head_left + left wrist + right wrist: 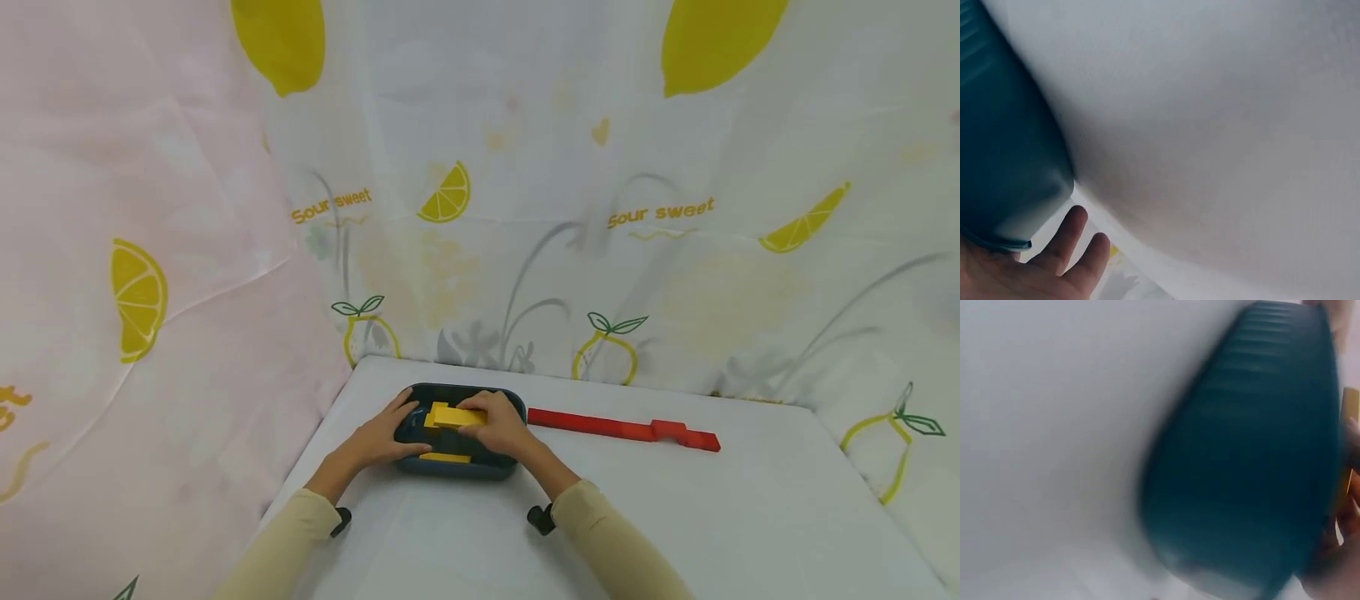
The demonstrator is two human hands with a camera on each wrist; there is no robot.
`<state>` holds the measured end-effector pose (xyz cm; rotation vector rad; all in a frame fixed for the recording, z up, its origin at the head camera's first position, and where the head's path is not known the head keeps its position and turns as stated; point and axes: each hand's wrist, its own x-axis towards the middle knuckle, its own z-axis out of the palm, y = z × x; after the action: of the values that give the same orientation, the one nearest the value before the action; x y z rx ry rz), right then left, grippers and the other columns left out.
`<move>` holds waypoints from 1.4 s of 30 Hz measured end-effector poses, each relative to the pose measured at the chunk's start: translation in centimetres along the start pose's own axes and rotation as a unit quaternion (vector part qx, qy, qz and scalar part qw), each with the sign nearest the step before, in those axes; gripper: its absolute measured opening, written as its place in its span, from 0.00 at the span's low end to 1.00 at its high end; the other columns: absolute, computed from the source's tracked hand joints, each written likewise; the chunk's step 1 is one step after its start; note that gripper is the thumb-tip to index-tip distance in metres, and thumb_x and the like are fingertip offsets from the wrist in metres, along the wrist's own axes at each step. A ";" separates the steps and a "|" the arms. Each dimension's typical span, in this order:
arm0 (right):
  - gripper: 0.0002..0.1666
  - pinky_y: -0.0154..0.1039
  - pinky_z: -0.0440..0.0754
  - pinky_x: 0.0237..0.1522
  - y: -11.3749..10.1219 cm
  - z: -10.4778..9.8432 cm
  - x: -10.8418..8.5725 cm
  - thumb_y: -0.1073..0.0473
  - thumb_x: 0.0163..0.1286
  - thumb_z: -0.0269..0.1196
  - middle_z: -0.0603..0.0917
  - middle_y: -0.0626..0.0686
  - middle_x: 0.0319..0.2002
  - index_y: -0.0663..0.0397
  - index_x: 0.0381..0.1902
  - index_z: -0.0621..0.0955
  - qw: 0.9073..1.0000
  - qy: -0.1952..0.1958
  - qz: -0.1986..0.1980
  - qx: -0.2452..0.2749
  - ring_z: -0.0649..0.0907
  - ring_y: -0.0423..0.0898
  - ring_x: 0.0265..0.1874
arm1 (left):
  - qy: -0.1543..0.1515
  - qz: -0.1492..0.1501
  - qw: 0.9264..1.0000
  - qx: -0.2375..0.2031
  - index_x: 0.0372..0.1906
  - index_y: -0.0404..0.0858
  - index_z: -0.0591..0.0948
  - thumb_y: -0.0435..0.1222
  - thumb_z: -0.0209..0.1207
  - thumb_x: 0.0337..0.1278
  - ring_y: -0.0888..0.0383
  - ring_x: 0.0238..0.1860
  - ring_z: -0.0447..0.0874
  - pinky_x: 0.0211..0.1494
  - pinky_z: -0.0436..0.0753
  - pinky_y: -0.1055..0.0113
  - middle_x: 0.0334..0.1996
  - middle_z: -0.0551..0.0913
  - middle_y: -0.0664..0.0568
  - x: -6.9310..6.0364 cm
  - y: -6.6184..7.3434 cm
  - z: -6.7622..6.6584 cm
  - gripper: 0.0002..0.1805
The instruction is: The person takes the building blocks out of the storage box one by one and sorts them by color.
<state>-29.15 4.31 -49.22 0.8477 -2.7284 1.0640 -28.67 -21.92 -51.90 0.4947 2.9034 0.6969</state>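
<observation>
A dark teal plastic basin (457, 472) stands on the white table. My right hand (497, 423) reaches over its right side and pinches a yellow notched block (457, 418) between thumb and fingers, above the basin's inside. A second yellow block (446, 457) lies in the basin along the near wall. My left hand (381, 436) rests at the basin's left end with fingers spread, the thumb near the second yellow block. In the left wrist view, two of its fingers (1072, 232) extend past the basin's outer wall (1010, 137). The right wrist view is blurred; the held block (1350, 403) shows at its edge.
To the right of the basin lies a long red bar (585, 422), with a raised notched red piece (667, 431) at its right end. A lemon-printed cloth (525, 250) hangs behind the table, and a pinkish one (187, 333) on the left.
</observation>
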 end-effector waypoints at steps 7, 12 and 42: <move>0.17 0.42 0.72 0.44 -0.1 -2.6 -1.7 0.57 0.59 0.73 0.87 0.49 0.45 0.49 0.48 0.87 0.999 0.025 -0.012 -0.019 0.74 0.45 0.40 | 0.017 0.018 0.999 0.022 0.76 0.38 0.60 0.63 0.66 0.48 0.34 0.71 0.62 0.68 0.66 0.34 0.79 0.54 0.44 -0.4 -0.7 -0.1 0.55; 0.18 0.42 0.70 0.44 1.2 -3.3 -3.3 0.56 0.58 0.74 0.87 0.49 0.44 0.47 0.47 0.87 0.997 0.060 0.008 -0.039 0.73 0.45 0.40 | 0.022 0.023 0.999 0.005 0.77 0.37 0.58 0.60 0.67 0.50 0.34 0.72 0.60 0.69 0.63 0.33 0.79 0.53 0.42 -0.8 -1.9 0.2 0.55; 0.21 0.32 0.81 0.41 8.2 -6.4 -10.7 0.58 0.61 0.72 0.86 0.46 0.46 0.47 0.53 0.86 0.990 0.047 0.127 -0.039 0.81 0.42 0.43 | 0.023 0.025 0.997 -0.076 0.78 0.40 0.56 0.56 0.68 0.52 0.37 0.77 0.49 0.72 0.58 0.33 0.80 0.45 0.44 -0.8 -2.2 0.1 0.53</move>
<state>-25.25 18.42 -52.25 0.4358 -2.8303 1.0000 -28.54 -23.97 -52.98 0.5398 2.8587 0.9408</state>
